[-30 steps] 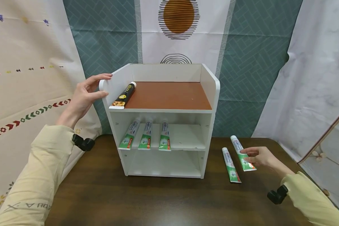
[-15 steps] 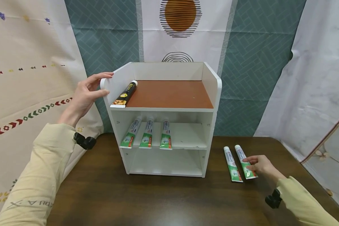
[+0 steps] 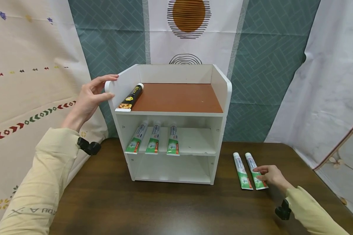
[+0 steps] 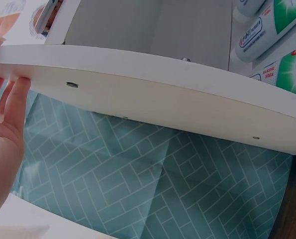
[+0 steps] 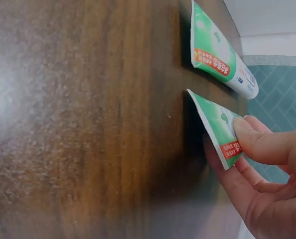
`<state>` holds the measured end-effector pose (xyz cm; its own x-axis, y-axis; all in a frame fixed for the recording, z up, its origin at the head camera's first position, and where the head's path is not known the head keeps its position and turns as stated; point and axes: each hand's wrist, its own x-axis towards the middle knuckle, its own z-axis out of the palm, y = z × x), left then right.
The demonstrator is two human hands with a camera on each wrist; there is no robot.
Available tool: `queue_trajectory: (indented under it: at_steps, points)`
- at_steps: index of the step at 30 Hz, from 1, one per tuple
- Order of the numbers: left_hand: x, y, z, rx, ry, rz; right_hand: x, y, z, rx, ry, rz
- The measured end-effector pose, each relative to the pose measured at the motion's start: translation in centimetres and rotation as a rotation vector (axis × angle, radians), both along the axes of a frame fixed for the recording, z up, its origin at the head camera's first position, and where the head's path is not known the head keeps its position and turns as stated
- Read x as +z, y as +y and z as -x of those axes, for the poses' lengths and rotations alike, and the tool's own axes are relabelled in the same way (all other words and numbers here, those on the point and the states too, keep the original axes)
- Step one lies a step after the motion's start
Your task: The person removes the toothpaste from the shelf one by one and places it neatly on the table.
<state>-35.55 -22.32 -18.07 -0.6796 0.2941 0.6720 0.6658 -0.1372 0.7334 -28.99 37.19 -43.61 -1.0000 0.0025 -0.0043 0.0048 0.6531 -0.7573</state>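
Observation:
A white shelf unit [image 3: 173, 114] stands on the table, and my left hand [image 3: 86, 101] grips the upper front edge of its left side panel [image 4: 152, 89]. My right hand [image 3: 272, 177] pinches a green-and-white toothpaste tube [image 5: 215, 124] near its flat end, thumb on one side and fingers on the other. That tube lies just right of a similar toothpaste tube [image 3: 242, 171], roughly in line with it, caps pointing away. Three more green-and-white toothpaste tubes [image 3: 154, 140] lie side by side on the middle shelf. One black toothpaste tube [image 3: 130, 98] rests at the left of the brown top shelf.
The dark brown table [image 3: 153, 209] extends in front of the unit and to its right. Patterned cloths [image 3: 117, 36] hang behind and at both sides. A framed panel with a flower pattern [image 3: 347, 163] stands at the far right.
My right hand has drawn its toothpaste tube toward me, bringing it nearly level with the neighbouring tube. The left hand keeps its hold on the shelf unit. The head view has shifted slightly.

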Motion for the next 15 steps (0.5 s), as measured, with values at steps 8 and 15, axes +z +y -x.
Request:
queue_trajectory:
  at_steps: [8,15]
  points:
    - [0.02,-0.04,0.01,0.004,-0.001,0.001,-0.75,0.29,0.01,-0.003,0.031,-0.033]
    - [0.0,0.01,0.09,0.018,0.001,0.008,-0.83,0.45,0.03,0.017,0.058,-0.076]
